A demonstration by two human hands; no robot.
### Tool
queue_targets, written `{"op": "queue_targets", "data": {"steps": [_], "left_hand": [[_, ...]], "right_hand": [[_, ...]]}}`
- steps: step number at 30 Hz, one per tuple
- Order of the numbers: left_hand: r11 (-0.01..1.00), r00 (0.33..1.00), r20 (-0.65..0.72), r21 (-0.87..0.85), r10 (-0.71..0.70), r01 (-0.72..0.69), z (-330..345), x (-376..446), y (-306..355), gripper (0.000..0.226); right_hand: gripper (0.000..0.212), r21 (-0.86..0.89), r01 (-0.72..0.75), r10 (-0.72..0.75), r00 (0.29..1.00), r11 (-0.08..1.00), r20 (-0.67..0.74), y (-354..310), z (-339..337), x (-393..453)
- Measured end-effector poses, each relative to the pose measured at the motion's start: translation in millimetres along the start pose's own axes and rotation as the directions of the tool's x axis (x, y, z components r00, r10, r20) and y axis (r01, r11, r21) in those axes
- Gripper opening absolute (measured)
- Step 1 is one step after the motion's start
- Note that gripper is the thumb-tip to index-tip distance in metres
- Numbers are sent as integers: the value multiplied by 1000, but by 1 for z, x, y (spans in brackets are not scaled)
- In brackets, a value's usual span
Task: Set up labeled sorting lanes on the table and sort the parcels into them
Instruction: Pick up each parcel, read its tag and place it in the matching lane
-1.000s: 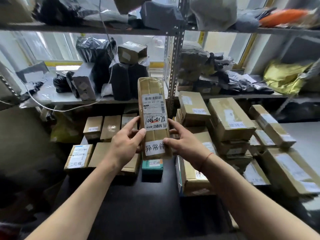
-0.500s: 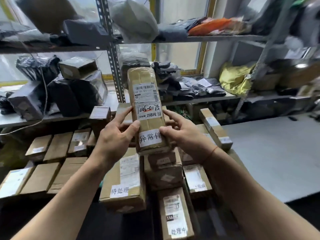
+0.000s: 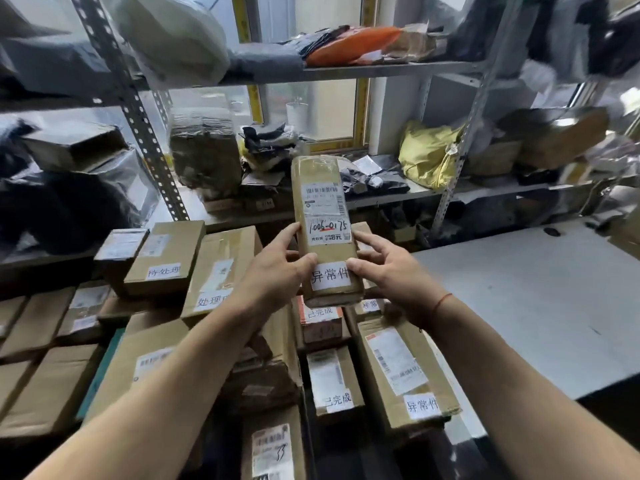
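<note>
A long, narrow brown parcel (image 3: 323, 209) stands upright in the air at the middle of the view. It carries a barcode label, the handwritten number 1006-0175 and a white tag reading 异常件. My left hand (image 3: 273, 271) grips its lower left edge, and my right hand (image 3: 391, 271) grips its lower right edge. Below it lie several cardboard parcels with white tags, among them one tagged 异常件 (image 3: 401, 372), one tagged 已完成 (image 3: 332, 382) and one tagged 待处理 (image 3: 166, 258).
A grey table top (image 3: 540, 299) stretches to the right of the parcel stacks. Metal shelving (image 3: 363, 71) behind holds dark bags, a yellow bag (image 3: 426, 157) and an orange bag (image 3: 349, 43). More boxes fill the lower left.
The view has swung to the right, bringing the grey table top and right-hand stacks into sight. Both hands still hold the long parcel upright in the same grip.
</note>
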State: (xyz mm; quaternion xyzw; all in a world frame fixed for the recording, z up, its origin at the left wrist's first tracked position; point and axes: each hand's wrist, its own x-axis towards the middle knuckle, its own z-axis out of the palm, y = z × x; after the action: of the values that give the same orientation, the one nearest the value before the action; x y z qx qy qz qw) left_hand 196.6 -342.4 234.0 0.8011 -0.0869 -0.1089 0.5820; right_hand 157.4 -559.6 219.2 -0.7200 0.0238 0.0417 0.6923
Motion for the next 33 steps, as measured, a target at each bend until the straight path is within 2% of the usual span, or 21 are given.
{"op": "queue_targets", "data": {"steps": [3, 8, 12, 14, 15, 17, 19, 25, 29, 33], "left_hand": [[991, 992, -21, -58, -124, 123, 34, 23, -1, 70], [965, 968, -75, -131, -240, 229, 74, 54, -6, 68], [963, 949, -178, 22, -260, 268, 90, 84, -26, 83], [951, 945, -189, 104, -268, 291, 99, 99, -37, 72], [943, 944, -191, 146, -270, 299, 105, 102, -40, 64], [927, 937, -200, 188, -286, 323, 115, 111, -53, 72], [919, 932, -204, 199, -301, 341, 122, 116, -59, 69], [890, 946, -201, 335, -254, 310, 135, 121, -72, 48], [859, 967, -190, 453, -168, 238, 153, 125, -71, 64], [860, 977, -126, 464, -173, 212, 168, 126, -74, 69]], "right_hand": [[54, 9, -64, 64, 996, 998, 62, 14, -34, 26], [41, -72, -111, 120, 984, 991, 129, 38, -76, 64], [44, -269, -48, 37, 998, 962, -47, 55, -107, 92], [45, -326, -94, 61, 992, 941, -110, 65, -120, 104], [48, -360, -131, 91, 988, 924, -124, 72, -124, 107], [54, -475, -163, 112, 985, 865, -134, 82, -126, 111], [56, -522, -165, 114, 985, 837, -129, 92, -129, 114], [55, -285, -312, 323, 946, 906, -7, 121, -133, 121], [52, -241, -320, 339, 940, 916, 40, 130, -135, 116], [51, -152, -347, 357, 933, 925, 42, 133, -140, 114]]}}
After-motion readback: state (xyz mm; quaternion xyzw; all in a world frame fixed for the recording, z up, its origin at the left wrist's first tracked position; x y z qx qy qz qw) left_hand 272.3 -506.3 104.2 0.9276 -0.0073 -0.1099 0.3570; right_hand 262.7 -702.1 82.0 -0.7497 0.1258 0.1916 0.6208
